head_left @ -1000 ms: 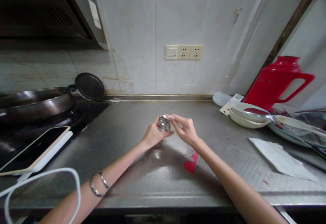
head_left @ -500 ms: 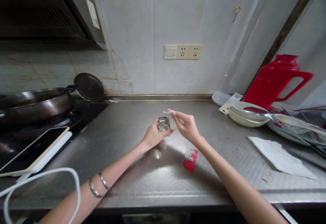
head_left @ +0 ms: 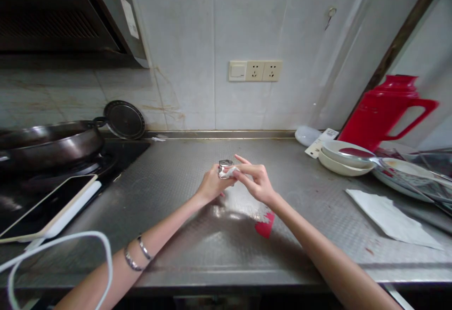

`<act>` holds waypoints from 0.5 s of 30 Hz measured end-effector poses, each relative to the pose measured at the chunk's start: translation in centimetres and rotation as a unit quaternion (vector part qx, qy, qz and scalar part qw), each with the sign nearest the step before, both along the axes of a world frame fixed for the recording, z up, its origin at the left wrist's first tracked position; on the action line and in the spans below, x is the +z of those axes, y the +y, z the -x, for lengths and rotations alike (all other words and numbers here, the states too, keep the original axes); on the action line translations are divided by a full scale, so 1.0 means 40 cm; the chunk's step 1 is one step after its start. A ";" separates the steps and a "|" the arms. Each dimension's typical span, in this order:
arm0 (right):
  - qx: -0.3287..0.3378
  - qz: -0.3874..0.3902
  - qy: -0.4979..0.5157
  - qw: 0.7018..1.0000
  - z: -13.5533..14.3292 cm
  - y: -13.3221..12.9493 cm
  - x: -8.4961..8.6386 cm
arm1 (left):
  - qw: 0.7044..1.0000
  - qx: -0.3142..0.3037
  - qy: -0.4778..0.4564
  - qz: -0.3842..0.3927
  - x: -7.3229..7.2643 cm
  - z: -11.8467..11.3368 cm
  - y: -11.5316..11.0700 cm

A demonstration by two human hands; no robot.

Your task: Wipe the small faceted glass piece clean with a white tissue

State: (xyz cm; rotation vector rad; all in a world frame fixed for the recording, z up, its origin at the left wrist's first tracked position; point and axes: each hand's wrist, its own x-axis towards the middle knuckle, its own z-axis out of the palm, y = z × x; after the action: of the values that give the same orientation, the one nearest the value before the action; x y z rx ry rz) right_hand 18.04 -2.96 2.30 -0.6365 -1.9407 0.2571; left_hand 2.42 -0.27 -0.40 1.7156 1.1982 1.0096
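A small clear, glass-like object point(head_left: 225, 163) is held above the middle of the steel counter. My left hand point(head_left: 211, 184) is closed round it from the left. In the fingertips of my right hand point(head_left: 257, 181) is a small piece of white tissue point(head_left: 229, 172), pressed against the near side of the glass object. One finger of the right hand points up and away. The fingers partly hide the object.
A pan point(head_left: 52, 145) rests on the stove at the left, near a phone point(head_left: 45, 206) and white cable point(head_left: 106, 253). At the right are bowls point(head_left: 344, 164), a red thermos point(head_left: 383, 112) and white paper point(head_left: 391, 218). A red patch point(head_left: 264, 225) marks the counter.
My right hand has moved down and left, bringing the white tissue from above the glass object onto it. The object now looks tilted and more covered by fingers.
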 end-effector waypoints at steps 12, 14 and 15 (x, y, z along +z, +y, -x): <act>-0.062 -0.079 -0.019 0.995 -0.002 0.029 -0.026 | 0.999 0.007 -0.011 -0.033 -0.002 0.004 -0.002; -0.059 -0.107 -0.034 0.992 -0.002 0.022 -0.027 | 0.999 -0.001 -0.022 -0.023 -0.005 0.006 0.006; -0.056 -0.116 -0.042 0.991 -0.002 0.018 -0.025 | 0.999 -0.003 -0.024 -0.021 -0.009 0.008 0.011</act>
State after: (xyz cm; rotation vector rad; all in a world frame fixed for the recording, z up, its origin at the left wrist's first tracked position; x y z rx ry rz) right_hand 18.11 -2.24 1.29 -0.6074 -1.9699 -0.0663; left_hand 2.11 0.19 -0.75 1.7161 1.1486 1.0739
